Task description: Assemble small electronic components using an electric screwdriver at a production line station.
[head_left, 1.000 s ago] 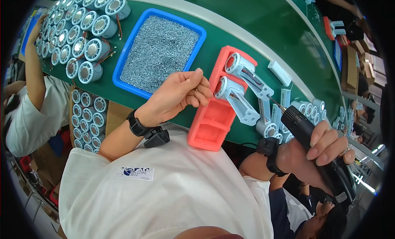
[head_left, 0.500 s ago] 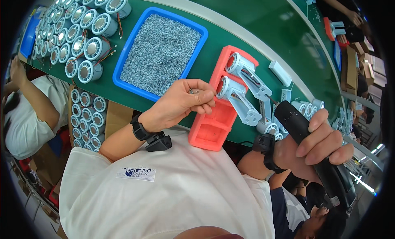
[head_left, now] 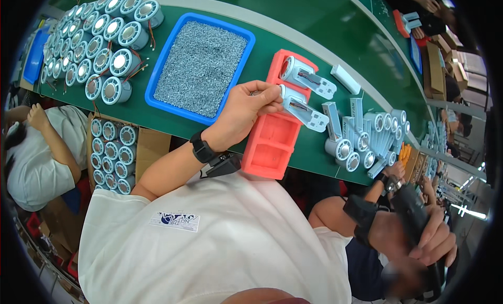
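My left hand (head_left: 242, 111) is closed in a pinch, its fingertips at the round end of the nearer pale-blue housing (head_left: 306, 115). Small silvery pieces (head_left: 255, 93) glint between the fingers, too small to make out. That housing and a second pale-blue housing (head_left: 313, 83) lie in a red fixture (head_left: 264, 141), their flat arms pointing right. Off to the lower right, away from the fixture, my right hand (head_left: 437, 241) is wrapped round a black electric screwdriver (head_left: 411, 212). Motion blurs its lower part.
A blue tray (head_left: 148, 89) of small metal screws stands left of the fixture. Rows of round pale-blue units (head_left: 115, 89) fill the far left, and more sit in a cardboard box (head_left: 152, 147). Finished-looking housings (head_left: 340, 148) cluster at right, near another person's hand (head_left: 395, 170).
The screwdriver has swung away from the farther housing, down and right with my right hand. My left hand has moved right and up to the nearer housing's round end.
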